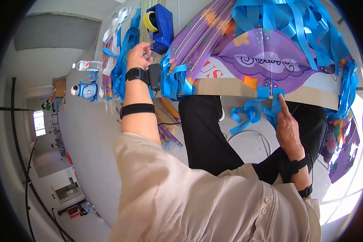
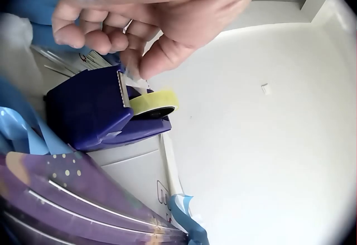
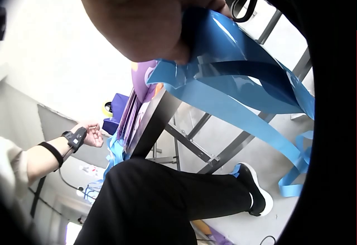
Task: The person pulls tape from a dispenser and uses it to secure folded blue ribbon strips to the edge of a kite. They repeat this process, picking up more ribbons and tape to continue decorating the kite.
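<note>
At the blue tape dispenser (image 1: 163, 30), my left hand (image 1: 139, 56) pinches the loose end of clear tape (image 2: 135, 82) between thumb and index finger, right by the serrated cutter. The yellowish tape roll (image 2: 162, 102) sits in the dispenser. My right hand (image 1: 288, 131) holds a blue ribbon (image 1: 275, 109) at the table's near edge, its index finger stretched along the ribbon's end. That end overlaps the lower border of a purple printed sheet (image 1: 266, 56); a second short ribbon piece (image 1: 263, 92) lies beside it. In the right wrist view the ribbon (image 3: 240, 97) hangs down in loops.
Folded purple sheets with thin white rods (image 1: 201, 36) lie beside the dispenser. A heap of blue ribbons (image 1: 278, 16) covers the far right side. A water bottle (image 1: 87, 65) and a blue flask (image 1: 87, 90) stand at left. Metal table legs (image 3: 223, 150) are below.
</note>
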Demonstrator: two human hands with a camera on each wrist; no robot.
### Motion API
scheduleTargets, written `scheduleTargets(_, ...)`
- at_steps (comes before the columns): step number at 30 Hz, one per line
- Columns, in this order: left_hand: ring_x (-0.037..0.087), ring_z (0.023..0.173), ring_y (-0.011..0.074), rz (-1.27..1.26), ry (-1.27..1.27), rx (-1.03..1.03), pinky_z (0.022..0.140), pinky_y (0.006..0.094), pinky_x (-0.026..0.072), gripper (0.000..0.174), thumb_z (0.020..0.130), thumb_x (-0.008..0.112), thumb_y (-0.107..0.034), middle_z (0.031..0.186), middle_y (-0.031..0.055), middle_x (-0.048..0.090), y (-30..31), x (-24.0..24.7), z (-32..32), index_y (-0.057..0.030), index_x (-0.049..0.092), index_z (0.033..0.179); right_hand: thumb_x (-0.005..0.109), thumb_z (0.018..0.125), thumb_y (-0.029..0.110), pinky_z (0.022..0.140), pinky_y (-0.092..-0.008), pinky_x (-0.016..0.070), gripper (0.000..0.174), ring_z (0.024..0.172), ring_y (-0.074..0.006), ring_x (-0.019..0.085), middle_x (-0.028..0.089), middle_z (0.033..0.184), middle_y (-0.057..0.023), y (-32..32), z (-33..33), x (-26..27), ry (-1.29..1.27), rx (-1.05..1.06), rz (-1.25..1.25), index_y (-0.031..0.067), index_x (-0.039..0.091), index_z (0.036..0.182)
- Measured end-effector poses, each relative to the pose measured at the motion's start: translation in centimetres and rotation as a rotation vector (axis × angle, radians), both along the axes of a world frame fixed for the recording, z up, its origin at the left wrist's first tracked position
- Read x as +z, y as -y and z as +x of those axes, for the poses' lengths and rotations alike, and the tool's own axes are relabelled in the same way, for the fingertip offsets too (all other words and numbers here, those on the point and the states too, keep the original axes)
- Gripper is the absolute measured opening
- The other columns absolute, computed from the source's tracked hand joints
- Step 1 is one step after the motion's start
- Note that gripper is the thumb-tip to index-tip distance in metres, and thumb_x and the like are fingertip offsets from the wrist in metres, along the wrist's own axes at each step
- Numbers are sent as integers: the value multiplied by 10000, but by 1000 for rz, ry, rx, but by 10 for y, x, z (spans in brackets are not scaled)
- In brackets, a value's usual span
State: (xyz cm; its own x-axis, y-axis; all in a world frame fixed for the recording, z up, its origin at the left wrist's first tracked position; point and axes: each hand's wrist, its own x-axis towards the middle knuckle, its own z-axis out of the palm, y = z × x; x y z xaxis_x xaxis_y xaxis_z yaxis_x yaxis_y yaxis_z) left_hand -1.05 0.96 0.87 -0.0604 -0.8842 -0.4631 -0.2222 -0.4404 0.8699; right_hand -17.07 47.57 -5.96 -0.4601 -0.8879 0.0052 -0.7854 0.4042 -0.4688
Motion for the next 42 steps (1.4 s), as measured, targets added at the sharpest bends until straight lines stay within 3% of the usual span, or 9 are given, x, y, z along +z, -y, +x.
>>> scheduleTargets(15, 602, 714, 210, -49, 49, -333, 673, 323, 478, 70, 786, 630, -34, 782, 58, 633, 44, -36, 14, 28, 623, 815, 497, 663, -124, 703, -414, 494, 93, 823, -353, 583, 341, 1390, -203, 0, 0, 5, 23, -14, 48, -43, 456, 684)
scheduleTargets(21, 617, 931, 282, -510, 715, -747, 851, 363, 458, 372, 666, 758, -70, 985, 173, 651, 66, -89, 41, 100, 627, 970, 514, 667, -86, 715, -400, 500, 55, 840, -326, 595, 320, 1391, -238, -3, -1, 2, -9, 8, 54, -35, 498, 681)
scheduleTargets(23, 575, 998, 322, -101, -40, 335, 867, 391, 430, 405, 640, 776, -64, 1105, 177, 609, 3, -74, 3, 69, 626, 992, 517, 665, -79, 711, -399, 502, 48, 837, -320, 598, 314, 1396, -233, -4, -2, 2, 6, 10, 56, -33, 514, 679)
scheduleTargets(24, 536, 1053, 328, -168, -34, 390, 864, 419, 417, 400, 640, 772, -59, 1144, 164, 589, -29, -48, -16, 44, 624, 997, 519, 664, -73, 708, -399, 503, 45, 834, -314, 602, 308, 1402, -229, -5, -2, 3, 23, 18, 53, -31, 529, 676)
scheduleTargets(25, 528, 1011, 260, -190, -27, 294, 790, 400, 428, 322, 668, 757, -82, 1075, 122, 613, -77, -14, -30, 0, 648, 960, 525, 654, -66, 704, -398, 506, 53, 824, -304, 606, 287, 1414, -224, -6, -2, 4, 10, 22, 51, -24, 553, 670)
scheduleTargets(26, 407, 641, 84, -211, -18, 86, 603, 312, 380, 212, 726, 733, -124, 705, -37, 485, -92, -12, -32, -83, 670, 924, 525, 660, -49, 703, -403, 508, 52, 810, -304, 609, 277, 1420, -221, -6, -2, 3, 6, 27, 58, -20, 567, 669)
scheduleTargets(27, 391, 621, 66, -209, -72, -46, 584, 278, 381, 216, 743, 721, -127, 725, -53, 504, -118, -9, -39, -71, 669, 945, 526, 668, -37, 700, -405, 508, 45, 803, -305, 609, 279, 1417, -226, -7, -2, 3, 25, 25, 70, -22, 568, 674)
scheduleTargets(34, 334, 481, 46, 413, -457, -532, 415, 204, 259, 127, 820, 605, -66, 625, -40, 430, -291, -42, -111, 19, 637, 908, 549, 691, 14, 698, -392, 514, 59, 767, -278, 621, 299, 1390, -263, -6, -1, 5, -10, 44, 130, -16, 596, 713)
scheduleTargets(42, 292, 475, 46, 453, -316, -505, 418, 218, 212, 127, 831, 573, -65, 603, -58, 360, -326, -60, -133, 11, 642, 905, 579, 686, 38, 705, -360, 517, 58, 777, -255, 632, 345, 1366, -271, -6, -3, 6, -28, 57, 182, 25, 624, 721)
